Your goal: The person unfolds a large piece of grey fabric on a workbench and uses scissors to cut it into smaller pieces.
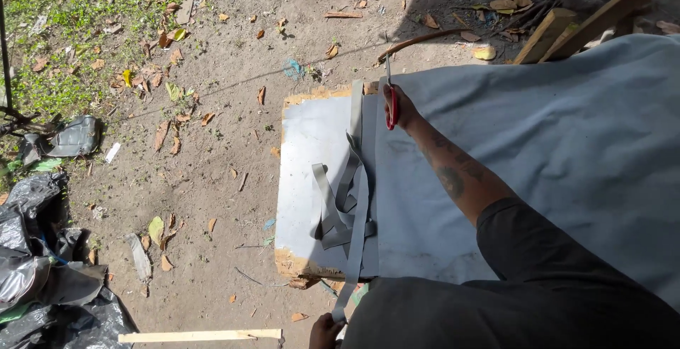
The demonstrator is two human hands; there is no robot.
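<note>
My right hand (401, 108) grips red-handled scissors (390, 101) at the far edge of a large grey sheet (538, 151), blades pointing away. The sheet lies over a foam-edged board (304, 151). A long grey strip (358, 207) runs along the sheet's cut edge down to my left hand (324, 332), which pinches its near end at the bottom of the view. Several other cut grey strips (333, 214) lie in a loose pile on the board beside it.
Bare dirt with dry leaves surrounds the board. Black plastic sheeting (42, 278) lies at the lower left, a pale wooden slat (202, 335) at the bottom, wooden planks (567, 27) at the upper right, and grass (64, 9) at the upper left.
</note>
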